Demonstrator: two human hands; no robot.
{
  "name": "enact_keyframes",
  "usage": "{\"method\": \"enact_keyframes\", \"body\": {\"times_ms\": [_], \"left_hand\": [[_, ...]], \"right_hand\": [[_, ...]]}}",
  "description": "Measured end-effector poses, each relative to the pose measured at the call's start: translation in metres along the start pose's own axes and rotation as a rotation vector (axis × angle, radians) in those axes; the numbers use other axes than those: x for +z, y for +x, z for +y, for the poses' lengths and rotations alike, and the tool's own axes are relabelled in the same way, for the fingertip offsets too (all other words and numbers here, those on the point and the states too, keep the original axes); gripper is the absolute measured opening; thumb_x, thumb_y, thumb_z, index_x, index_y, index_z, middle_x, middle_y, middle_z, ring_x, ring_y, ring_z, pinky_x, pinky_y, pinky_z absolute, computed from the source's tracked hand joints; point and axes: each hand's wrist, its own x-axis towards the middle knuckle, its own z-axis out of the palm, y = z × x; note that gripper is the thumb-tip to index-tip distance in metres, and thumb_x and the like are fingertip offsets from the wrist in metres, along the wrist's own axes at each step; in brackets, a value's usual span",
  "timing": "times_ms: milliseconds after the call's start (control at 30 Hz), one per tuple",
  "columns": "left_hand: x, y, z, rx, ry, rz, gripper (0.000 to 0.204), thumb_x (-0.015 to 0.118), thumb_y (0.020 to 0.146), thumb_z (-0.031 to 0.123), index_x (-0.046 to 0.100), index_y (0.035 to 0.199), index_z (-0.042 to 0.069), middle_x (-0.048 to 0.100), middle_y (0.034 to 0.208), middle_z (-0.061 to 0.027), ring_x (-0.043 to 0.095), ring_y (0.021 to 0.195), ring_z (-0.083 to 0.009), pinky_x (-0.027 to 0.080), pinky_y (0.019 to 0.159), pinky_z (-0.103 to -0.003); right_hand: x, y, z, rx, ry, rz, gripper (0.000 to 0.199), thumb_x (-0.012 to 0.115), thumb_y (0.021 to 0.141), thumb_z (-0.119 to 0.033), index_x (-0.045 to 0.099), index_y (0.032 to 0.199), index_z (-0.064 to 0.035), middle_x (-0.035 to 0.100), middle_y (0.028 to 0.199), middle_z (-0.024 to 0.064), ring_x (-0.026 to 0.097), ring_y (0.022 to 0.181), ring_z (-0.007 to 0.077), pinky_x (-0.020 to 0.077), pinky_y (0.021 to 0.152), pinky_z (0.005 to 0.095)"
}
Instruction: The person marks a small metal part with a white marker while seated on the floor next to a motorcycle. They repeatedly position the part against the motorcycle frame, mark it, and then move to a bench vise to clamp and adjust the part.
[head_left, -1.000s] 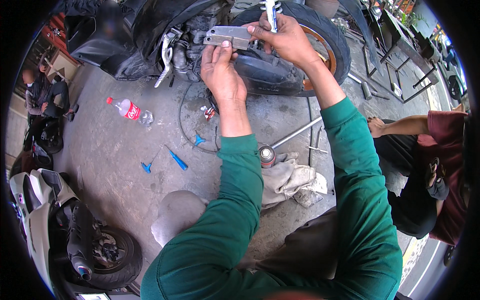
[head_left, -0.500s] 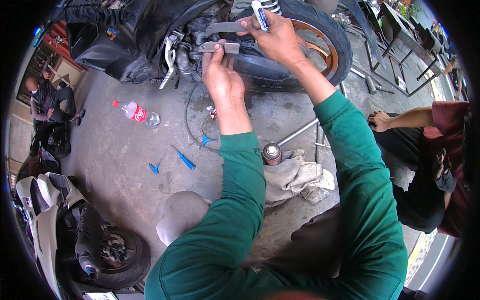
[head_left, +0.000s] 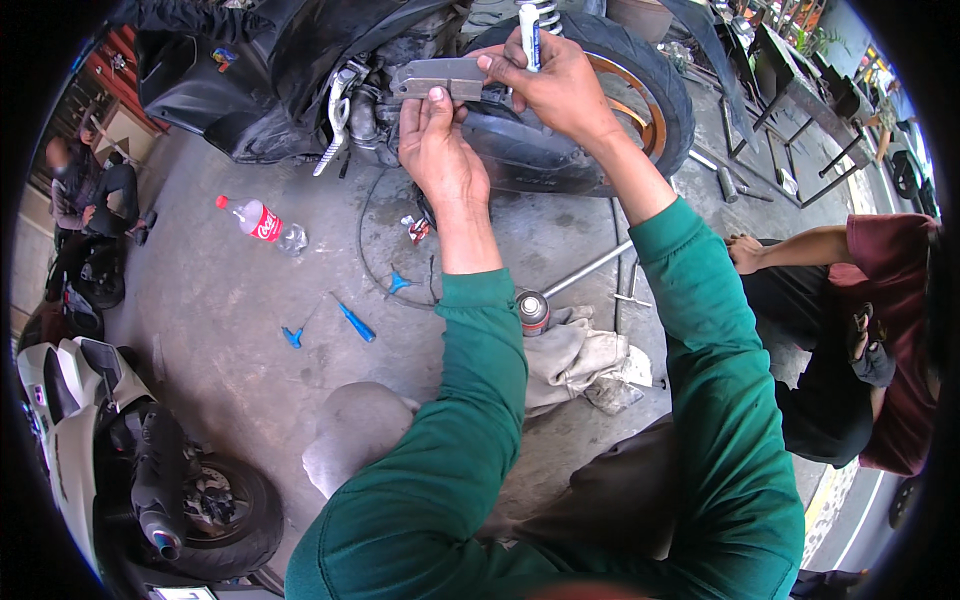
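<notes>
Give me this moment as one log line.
left hand: holds lower metal plate | right hand: holds upper metal plate, white tube | beyond: motorcycle wheel

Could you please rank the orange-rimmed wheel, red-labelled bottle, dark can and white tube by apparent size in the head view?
Orange-rimmed wheel
Red-labelled bottle
Dark can and white tube: too alike to rank

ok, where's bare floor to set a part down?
Left side: floor bounded by bottle, blue T-handle tool and parked scooter. Smaller patch between bottle and cable loop. Crowded around the can, rag and metal bar.
</notes>
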Motion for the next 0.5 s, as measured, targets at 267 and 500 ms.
{"method": "enact_keyframes", "body": {"times_ms": [267, 500], "left_hand": [[0.0038, -0.0017, -0.0026, 0.006, -0.018, -0.030, 0.025, 0.071, 0.098, 0.009, 0.064, 0.121, 0.003, 0.069, 0.111, -0.0041, 0.062, 0.097, -0.0133, 0.046, 0.086, -0.031], [0.0045, -0.0025, 0.0001, 0.023, -0.038, 0.023, 0.015, 0.068, 0.099, 0.004, 0.064, 0.114, 0.002, 0.070, 0.106, -0.0044, 0.060, 0.090, -0.0094, 0.046, 0.078, -0.025]], "right_hand": [[0.0003, 0.0028, 0.0071, -0.053, 0.206, 0.091, 0.036, 0.075, 0.095, -0.017, 0.046, 0.076, -0.0081, 0.077, 0.102, 0.0156, 0.074, 0.079, 0.0139, 0.0578, 0.054, 0.0278], [0.0021, 0.0020, 0.0060, -0.065, 0.073, 0.080, 0.039, 0.074, 0.096, -0.019, 0.046, 0.073, -0.0072, 0.078, 0.102, 0.0156, 0.069, 0.068, 0.0109, 0.0564, 0.051, 0.0268]]}}
